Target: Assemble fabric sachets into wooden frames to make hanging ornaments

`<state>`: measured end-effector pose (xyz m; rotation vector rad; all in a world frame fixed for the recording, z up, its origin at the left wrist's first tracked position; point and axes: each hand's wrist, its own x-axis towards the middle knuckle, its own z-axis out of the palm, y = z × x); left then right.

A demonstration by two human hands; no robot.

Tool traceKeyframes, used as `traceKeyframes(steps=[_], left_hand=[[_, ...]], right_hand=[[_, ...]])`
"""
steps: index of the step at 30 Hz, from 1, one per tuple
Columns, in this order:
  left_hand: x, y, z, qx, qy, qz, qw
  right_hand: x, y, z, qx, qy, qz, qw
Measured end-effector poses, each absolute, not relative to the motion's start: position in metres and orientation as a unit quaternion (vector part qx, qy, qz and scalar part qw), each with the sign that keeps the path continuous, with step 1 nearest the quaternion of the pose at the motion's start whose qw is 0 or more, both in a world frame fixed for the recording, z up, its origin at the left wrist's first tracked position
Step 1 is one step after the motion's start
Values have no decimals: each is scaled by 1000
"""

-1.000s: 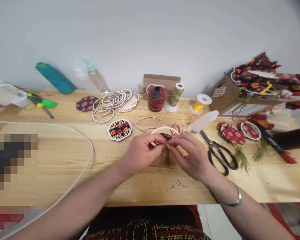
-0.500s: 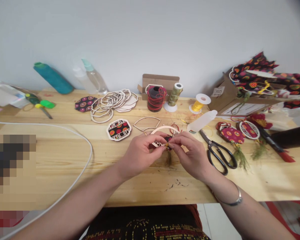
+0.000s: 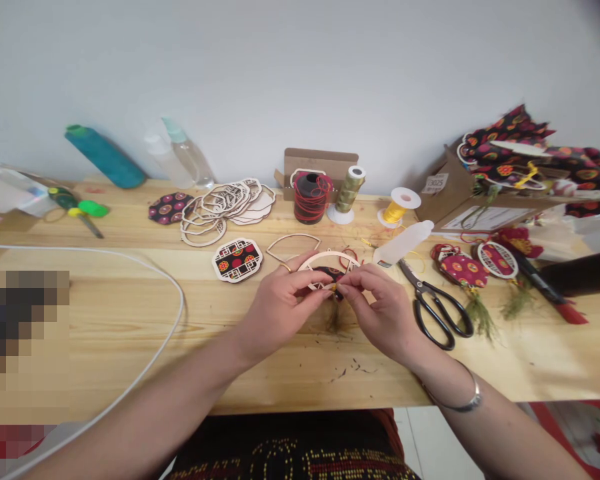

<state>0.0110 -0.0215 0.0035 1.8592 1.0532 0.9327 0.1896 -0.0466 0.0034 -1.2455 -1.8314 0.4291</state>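
Close together over the middle of the table, both hands work at one fabric ornament with a pale wooden frame (image 3: 330, 254). Its dark patterned cloth (image 3: 332, 274) shows between my hands, and a thin olive-brown tassel (image 3: 335, 320) hangs below. My left hand (image 3: 283, 300) is closed, thumb and fingers pinching the ornament's lower edge. My right hand (image 3: 384, 308) pinches at the yellow thread (image 3: 335, 287) where the tassel joins. Fingertips hide most of the knot. Black-handled scissors (image 3: 440, 310) lie right of my right hand, beside a white squeeze bottle (image 3: 405, 243).
A framed cloth piece (image 3: 237, 260) and stacked wooden frames (image 3: 205, 230) lie left. Behind are a red cord spool (image 3: 311, 200), a green-gold thread spool (image 3: 351, 190) and a yellow spool (image 3: 394, 212). Finished ornaments (image 3: 461, 268) and a box (image 3: 445, 190) stand right; a white cable (image 3: 175, 280) curves left.
My left hand's fingers have spread slightly upward behind the ornament's frame, and more of the dark cloth shows. Both hands stay at the same spot, still pinching.
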Motion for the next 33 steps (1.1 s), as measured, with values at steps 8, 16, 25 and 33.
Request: traceKeyframes(steps=[8, 16, 25, 33], left_hand=[[10, -23, 0, 724, 449, 365, 375], [11, -22, 1, 768, 413, 369, 322], [10, -21, 3, 787, 404, 357, 300], [10, -21, 2, 792, 405, 348, 296]], right_hand=[[185, -47, 0, -513, -727, 162, 427], [183, -48, 0, -506, -734, 158, 425], [185, -48, -1, -492, -766, 97, 402], [189, -47, -4, -448, -809, -30, 380]])
